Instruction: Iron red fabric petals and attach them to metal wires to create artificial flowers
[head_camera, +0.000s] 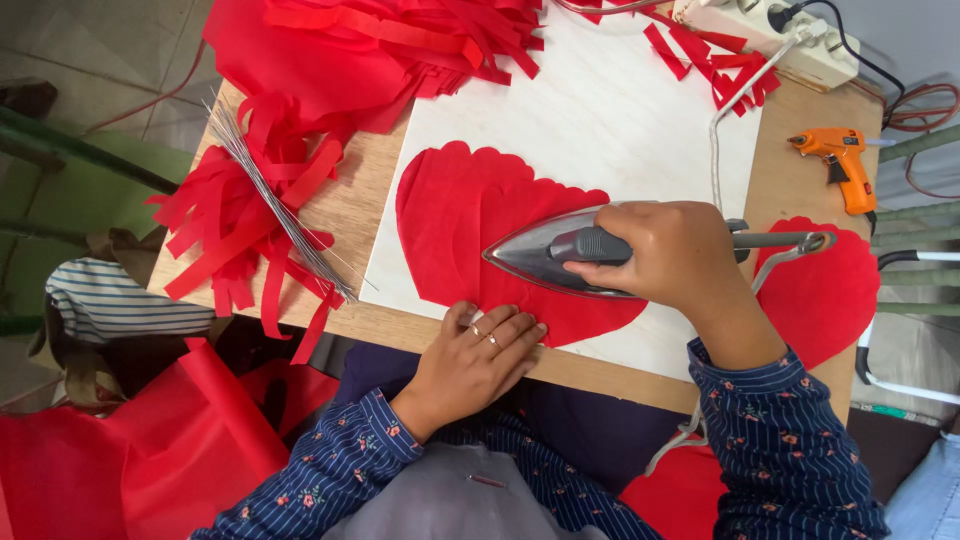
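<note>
A red scalloped fabric piece (460, 225) lies flat on a white board (600, 110) on a wooden table (350, 205). My right hand (670, 250) grips the handle of a grey clothes iron (545, 250), whose pointed tip faces left and rests on the fabric. My left hand (480, 355) lies flat, fingers together, pressing the fabric's near edge at the front of the board. Rings show on two fingers. Another red rounded fabric piece (825, 290) lies to the right of the board.
Piles of red fabric strips (260, 210) and a bundle of thin wires (275, 205) lie at the left. An orange glue gun (840, 160) and a white power strip (790, 35) sit at the far right. Red fabric (150, 450) hangs below the table's left.
</note>
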